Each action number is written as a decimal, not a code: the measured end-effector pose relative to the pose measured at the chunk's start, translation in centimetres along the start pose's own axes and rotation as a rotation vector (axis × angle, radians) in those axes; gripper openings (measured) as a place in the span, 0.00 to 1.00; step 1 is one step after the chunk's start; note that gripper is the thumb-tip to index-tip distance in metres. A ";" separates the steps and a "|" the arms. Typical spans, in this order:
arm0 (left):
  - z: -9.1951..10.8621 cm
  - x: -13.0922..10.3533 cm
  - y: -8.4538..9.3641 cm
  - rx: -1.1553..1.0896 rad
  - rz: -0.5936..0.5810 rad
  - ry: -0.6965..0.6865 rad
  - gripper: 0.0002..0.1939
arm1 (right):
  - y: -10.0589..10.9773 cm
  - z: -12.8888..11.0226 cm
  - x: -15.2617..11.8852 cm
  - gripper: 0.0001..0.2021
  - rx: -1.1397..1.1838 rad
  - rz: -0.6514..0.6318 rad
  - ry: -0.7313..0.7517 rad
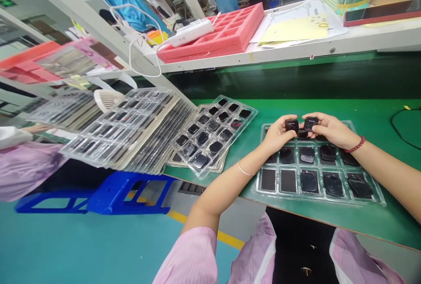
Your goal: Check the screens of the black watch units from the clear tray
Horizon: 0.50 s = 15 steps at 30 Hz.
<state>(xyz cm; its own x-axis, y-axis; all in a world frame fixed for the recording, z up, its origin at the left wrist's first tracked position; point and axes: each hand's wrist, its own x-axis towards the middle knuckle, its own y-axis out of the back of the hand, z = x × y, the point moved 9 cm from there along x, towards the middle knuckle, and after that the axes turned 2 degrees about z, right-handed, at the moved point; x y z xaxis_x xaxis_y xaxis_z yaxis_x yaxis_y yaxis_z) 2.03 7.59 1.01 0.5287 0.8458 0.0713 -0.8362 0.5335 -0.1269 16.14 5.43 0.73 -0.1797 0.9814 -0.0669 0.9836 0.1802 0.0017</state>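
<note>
On the left, a clear tray (251, 109) of dark pieces lies slanted across the desk (388, 134). Further right, our left hand (275, 137) grips a dark piece (291, 126) between its fingers, just left of the other. Our right hand (335, 131) pinches a second piece (310, 124), nearer to it, with closed fingers. Both are side by side, a narrow gap between, above the far part of the filled tray (296, 196). They look glossy, near-black, round-cornered and almost square, without a clear long axis; small pale marks show on their faces.
</note>
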 end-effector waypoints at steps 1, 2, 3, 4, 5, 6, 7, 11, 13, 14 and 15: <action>0.0 0.0 0.0 0.030 0.004 -0.011 0.28 | -0.1 -0.1 -0.1 0.24 -0.026 -0.005 0.006; 0.0 0.0 0.0 0.049 0.008 -0.021 0.26 | -0.2 -0.2 -0.1 0.22 -0.044 -0.010 0.010; 0.0 0.0 0.0 0.057 0.009 -0.028 0.26 | -0.3 -0.3 -0.2 0.22 -0.053 -0.016 0.014; 0.0 0.0 0.0 0.059 0.008 -0.029 0.26 | -0.5 -0.4 -0.3 0.22 -0.059 -0.023 0.020; -0.1 0.0 0.0 0.060 0.007 -0.028 0.27 | -0.6 -0.5 -0.4 0.22 -0.066 -0.029 0.029; -0.1 0.0 0.0 0.062 0.007 -0.026 0.28 | -0.7 -0.6 -0.4 0.22 -0.073 -0.036 0.041; -0.1 0.0 0.0 0.064 0.007 -0.023 0.29 | -0.8 -0.8 -0.5 0.22 -0.080 -0.044 0.052; 0.1 -0.2 -0.2 0.063 -0.007 -0.015 0.29 | -0.9 -0.7 -0.4 0.22 -0.099 -0.050 0.063; 0.1 -0.2 -0.2 0.082 -0.011 -0.017 0.27 | -0.7 -0.4 -0.3 0.20 -0.104 -0.040 0.044; 0.0 -0.1 -0.2 0.099 -0.011 -0.019 0.24 | -0.6 -0.3 -0.2 0.19 -0.113 -0.039 0.037; -0.1 0.0 -0.2 0.114 -0.010 -0.019 0.22 | -0.6 -0.3 -0.2 0.17 -0.137 -0.043 0.040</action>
<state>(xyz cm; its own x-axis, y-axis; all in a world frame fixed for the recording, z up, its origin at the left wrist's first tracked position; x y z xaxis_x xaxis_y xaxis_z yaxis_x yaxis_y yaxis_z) 2.18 7.46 0.96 0.5354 0.8397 0.0910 -0.8425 0.5386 -0.0129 15.57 5.15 1.01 -0.2242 0.9741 -0.0304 0.9646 0.2263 0.1358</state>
